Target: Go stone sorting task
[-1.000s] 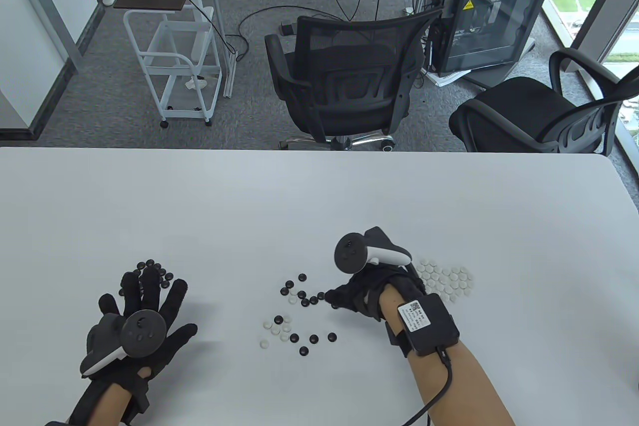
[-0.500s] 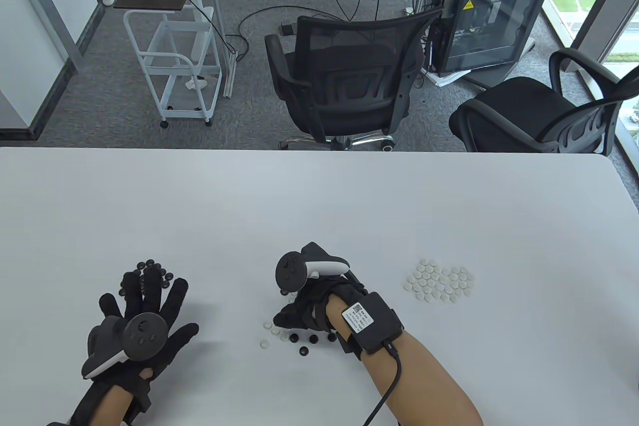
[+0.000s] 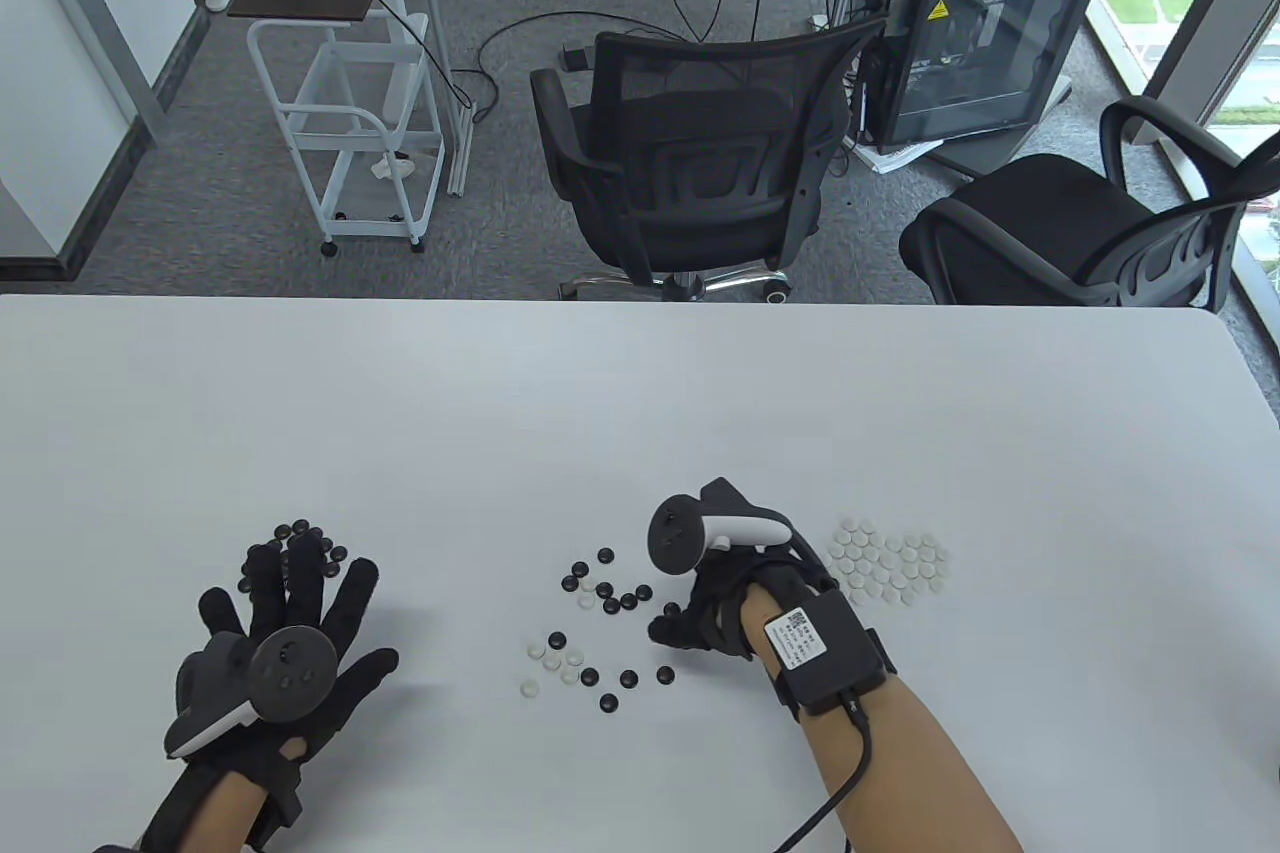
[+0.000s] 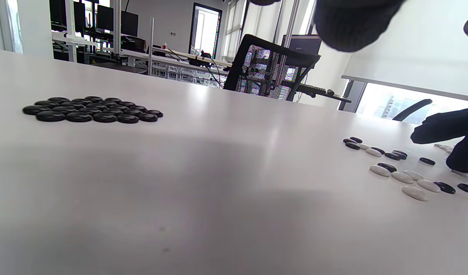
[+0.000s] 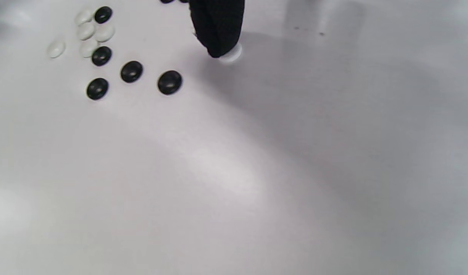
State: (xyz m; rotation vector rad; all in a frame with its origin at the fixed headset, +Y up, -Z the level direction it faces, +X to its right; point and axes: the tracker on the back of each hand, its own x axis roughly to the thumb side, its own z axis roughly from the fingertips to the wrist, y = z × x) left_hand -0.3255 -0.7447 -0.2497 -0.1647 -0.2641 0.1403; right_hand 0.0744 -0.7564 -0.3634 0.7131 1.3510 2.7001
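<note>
A sorted cluster of black stones (image 3: 300, 528) lies at the left, partly under the spread fingers of my left hand (image 3: 300, 583), which rests flat on the table. In the left wrist view this black cluster (image 4: 91, 109) shows whole. A sorted patch of white stones (image 3: 888, 563) lies at the right. Between them sit mixed black and white stones (image 3: 590, 628). My right hand (image 3: 668, 625) is just right of the mixed stones. One of its fingertips (image 5: 218, 26) presses down on a single white stone (image 5: 231, 56) on the table.
The white table (image 3: 640, 393) stretches far behind the stones. Two black office chairs (image 3: 690, 163) and a white trolley (image 3: 350, 123) stand on the floor beyond its far edge.
My right hand reached left into the mixed stones, then came back right with a white stone under one fingertip. The left hand has stayed still.
</note>
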